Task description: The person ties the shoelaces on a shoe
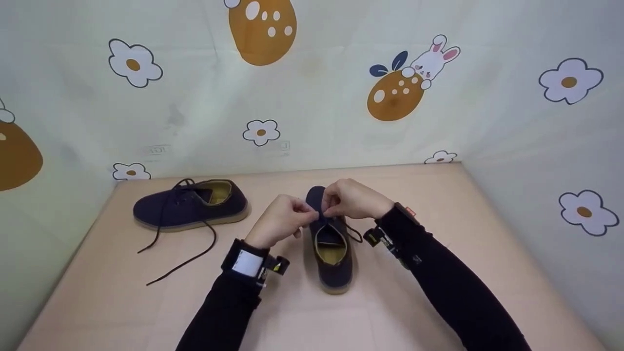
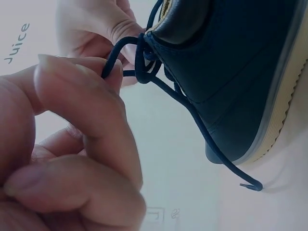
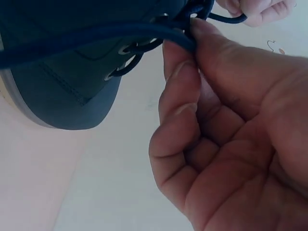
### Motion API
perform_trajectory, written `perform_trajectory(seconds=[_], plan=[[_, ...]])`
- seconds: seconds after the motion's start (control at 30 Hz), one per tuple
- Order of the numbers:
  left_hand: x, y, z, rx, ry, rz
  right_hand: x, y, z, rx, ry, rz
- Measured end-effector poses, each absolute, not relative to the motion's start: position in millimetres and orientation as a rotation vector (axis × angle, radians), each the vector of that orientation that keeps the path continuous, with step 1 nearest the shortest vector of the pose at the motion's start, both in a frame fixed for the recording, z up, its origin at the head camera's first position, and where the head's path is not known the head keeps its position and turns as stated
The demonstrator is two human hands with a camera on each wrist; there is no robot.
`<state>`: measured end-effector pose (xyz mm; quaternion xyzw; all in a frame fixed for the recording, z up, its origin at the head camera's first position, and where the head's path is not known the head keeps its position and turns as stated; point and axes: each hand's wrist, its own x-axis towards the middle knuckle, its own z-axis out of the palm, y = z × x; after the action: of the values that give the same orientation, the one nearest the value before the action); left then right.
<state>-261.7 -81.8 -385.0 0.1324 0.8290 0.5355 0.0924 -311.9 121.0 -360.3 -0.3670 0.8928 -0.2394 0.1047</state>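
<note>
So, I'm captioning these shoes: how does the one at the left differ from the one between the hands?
Pose: in the head view, the left shoe points its toe left; the middle shoe points its toe away from the person.
Laces: the left shoe's lace trails untouched onto the tabletop; the middle shoe's lace is pinched by the left hand and right hand.
Both are dark blue with yellowish lining.

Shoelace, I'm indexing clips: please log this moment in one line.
right hand: pinches shoelace | left hand: pinches shoelace | middle shoe: upright | other shoe: untied
</note>
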Motion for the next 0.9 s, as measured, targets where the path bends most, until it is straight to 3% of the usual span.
perform_trajectory(seconds=[0.43, 0.9], plan=[[-260, -80, -384, 0.459, 2.442, 1.595, -315, 119, -357, -1.308, 2.631, -0.503], [-262, -80, -383, 0.461, 2.457, 1.57, -325, 129, -366, -1.083, 2.359, -0.789]])
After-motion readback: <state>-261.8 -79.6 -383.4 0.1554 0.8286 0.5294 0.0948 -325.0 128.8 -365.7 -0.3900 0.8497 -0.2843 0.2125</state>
